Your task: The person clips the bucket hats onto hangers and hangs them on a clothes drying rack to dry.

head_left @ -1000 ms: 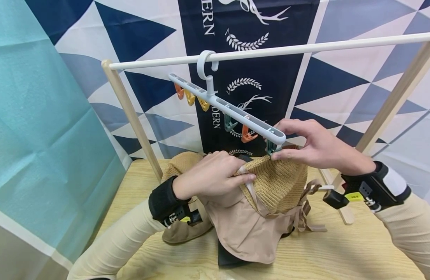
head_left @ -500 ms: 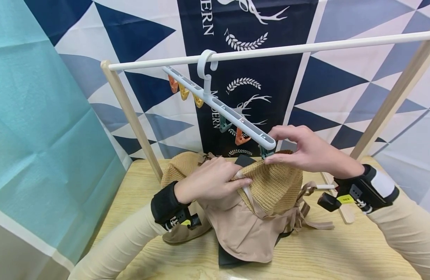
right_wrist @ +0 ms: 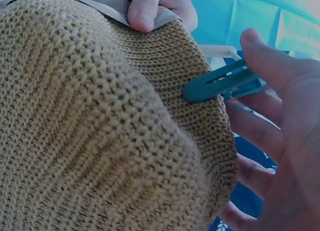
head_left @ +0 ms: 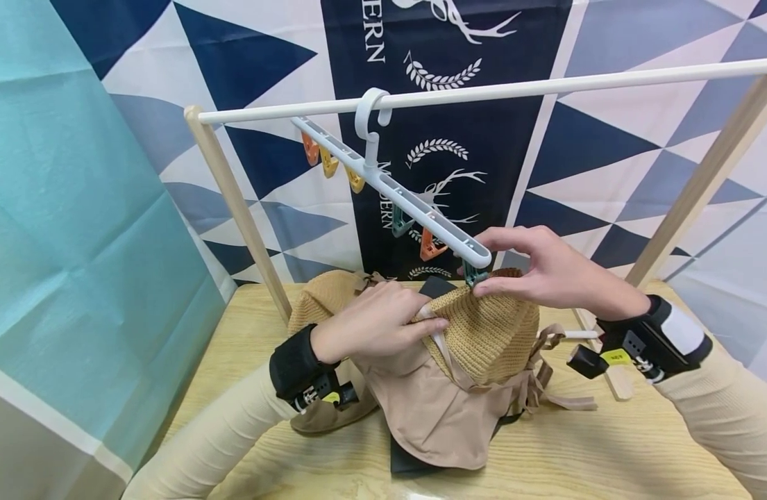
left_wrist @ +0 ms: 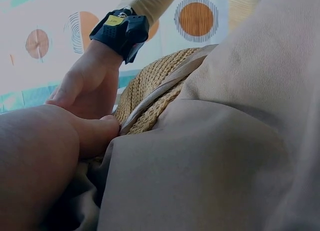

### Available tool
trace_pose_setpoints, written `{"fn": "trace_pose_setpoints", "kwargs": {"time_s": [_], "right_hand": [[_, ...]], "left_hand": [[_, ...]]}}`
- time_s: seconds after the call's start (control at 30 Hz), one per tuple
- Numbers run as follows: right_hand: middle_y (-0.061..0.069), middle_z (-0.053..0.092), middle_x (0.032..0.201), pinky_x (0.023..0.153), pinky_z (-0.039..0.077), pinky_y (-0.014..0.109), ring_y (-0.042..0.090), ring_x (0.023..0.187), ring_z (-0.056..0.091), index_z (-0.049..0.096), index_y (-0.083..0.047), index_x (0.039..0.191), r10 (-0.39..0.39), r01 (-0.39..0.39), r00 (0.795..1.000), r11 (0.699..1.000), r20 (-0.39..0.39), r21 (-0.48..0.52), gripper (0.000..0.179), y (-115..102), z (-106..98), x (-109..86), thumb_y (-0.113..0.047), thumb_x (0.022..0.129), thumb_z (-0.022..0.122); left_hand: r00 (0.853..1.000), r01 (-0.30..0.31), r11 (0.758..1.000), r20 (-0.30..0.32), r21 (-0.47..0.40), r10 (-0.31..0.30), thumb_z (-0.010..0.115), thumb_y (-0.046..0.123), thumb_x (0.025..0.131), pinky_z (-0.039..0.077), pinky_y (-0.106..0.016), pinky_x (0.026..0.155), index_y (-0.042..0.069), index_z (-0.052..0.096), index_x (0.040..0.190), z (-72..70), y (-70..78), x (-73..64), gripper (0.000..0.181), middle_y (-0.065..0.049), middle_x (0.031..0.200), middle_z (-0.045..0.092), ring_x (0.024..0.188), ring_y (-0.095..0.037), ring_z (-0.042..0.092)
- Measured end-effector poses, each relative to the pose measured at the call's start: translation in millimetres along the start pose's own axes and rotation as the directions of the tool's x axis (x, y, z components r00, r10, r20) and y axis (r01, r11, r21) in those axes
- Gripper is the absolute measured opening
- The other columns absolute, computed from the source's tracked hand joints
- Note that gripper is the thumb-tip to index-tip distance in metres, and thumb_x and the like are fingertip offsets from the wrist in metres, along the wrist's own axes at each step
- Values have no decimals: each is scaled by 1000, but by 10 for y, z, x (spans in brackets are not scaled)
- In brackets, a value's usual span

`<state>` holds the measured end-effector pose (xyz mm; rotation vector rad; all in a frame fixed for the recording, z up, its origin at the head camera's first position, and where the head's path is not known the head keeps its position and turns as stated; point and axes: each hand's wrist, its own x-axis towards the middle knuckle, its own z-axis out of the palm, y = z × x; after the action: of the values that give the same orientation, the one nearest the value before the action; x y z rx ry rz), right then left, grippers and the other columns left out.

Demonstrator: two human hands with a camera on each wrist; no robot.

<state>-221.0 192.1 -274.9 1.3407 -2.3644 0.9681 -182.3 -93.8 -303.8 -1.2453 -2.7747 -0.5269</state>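
A straw hat (head_left: 483,333) with a beige cloth brim (head_left: 439,423) is held up over the table. My left hand (head_left: 383,323) pinches its edge by the light inner band, thumb on the near side. On the hat's woven edge sits a green clip (right_wrist: 215,83), its jaws over the straw. My right hand (head_left: 539,267) holds this clip, thumb on one handle and fingers behind it. The clip hangs from the near end of a pale blue hanger (head_left: 414,205). In the right wrist view the left thumb (right_wrist: 142,16) presses the band.
The hanger hooks over a white rod (head_left: 514,92) on wooden posts (head_left: 236,208). Orange clips (head_left: 430,244), yellow clips (head_left: 329,163) and another green clip (head_left: 400,221) hang along it. A second straw hat (head_left: 323,295) lies behind the left hand on the wooden table (head_left: 258,465).
Over the last second my right hand and the hanger's near end have shifted left and slightly down, while the far end has swung left. In the last half second almost nothing has moved.
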Motion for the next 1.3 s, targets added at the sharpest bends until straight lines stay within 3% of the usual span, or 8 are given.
{"fn": "trace_pose_setpoints", "kwargs": {"time_s": [0.2,0.33,0.67,0.93,1.07,1.17,1.23,1.3], "right_hand": [[-21,80,120,106,48,10,-8,115,70,76,-18,139,-9,9,1000,1000,-1,2,64,32,-102,-45,-5,80,99],[-26,78,125,106,48,8,-10,119,70,75,-16,144,-12,11,1000,1000,-26,-9,69,42,-190,-109,0,80,97],[-23,79,136,111,42,8,-10,130,67,71,-16,149,77,-78,997,997,-28,-4,72,19,-358,-260,8,84,92],[-18,80,137,117,42,10,-6,134,67,70,-8,150,15,-15,996,1000,-86,0,72,39,-466,-304,14,83,88],[-22,79,137,106,47,8,-6,139,64,69,-6,151,25,-26,994,1000,-107,-10,73,57,-470,-368,14,83,87],[-21,79,138,104,46,8,-5,144,60,68,-8,153,64,-65,991,998,-118,-4,75,56,-456,-435,15,84,86],[-20,79,139,105,45,8,-3,147,58,67,-7,153,84,-84,989,996,-125,9,76,46,-442,-475,16,84,86],[-18,80,139,116,40,10,-1,149,57,67,-5,153,79,-77,988,997,-135,20,76,39,-427,-504,18,83,85]], "left_hand": [[1000,6,1000,4,-19,-5,67,36,114,35,-21,62,21,54,68,-10,13,-1,50,13,69,42,65,-5,48],[1000,3,1000,-2,-19,-3,67,36,114,34,-21,61,21,52,67,-3,9,-3,51,13,68,40,64,-5,46],[1000,6,1000,-4,-12,-6,67,36,114,33,-21,61,22,50,67,27,-20,-8,52,13,68,38,63,-5,45],[1000,16,1000,-6,-7,-16,67,37,114,33,-22,60,22,48,67,28,-18,-9,52,13,67,37,62,-5,44],[1000,17,1000,-5,-9,-17,67,37,114,32,-22,60,22,48,68,20,-8,-13,52,13,66,37,61,-5,43],[1000,15,1000,-4,-14,-15,66,37,114,32,-21,60,22,48,68,17,-2,-14,52,13,66,37,61,-5,43],[1000,15,1000,-2,-17,-15,66,37,114,32,-21,60,22,48,68,18,-3,-15,51,13,67,37,61,-5,44],[1000,18,1000,-1,-19,-18,67,38,114,32,-21,60,22,49,68,21,-6,-16,52,13,66,37,61,-6,44]]}}
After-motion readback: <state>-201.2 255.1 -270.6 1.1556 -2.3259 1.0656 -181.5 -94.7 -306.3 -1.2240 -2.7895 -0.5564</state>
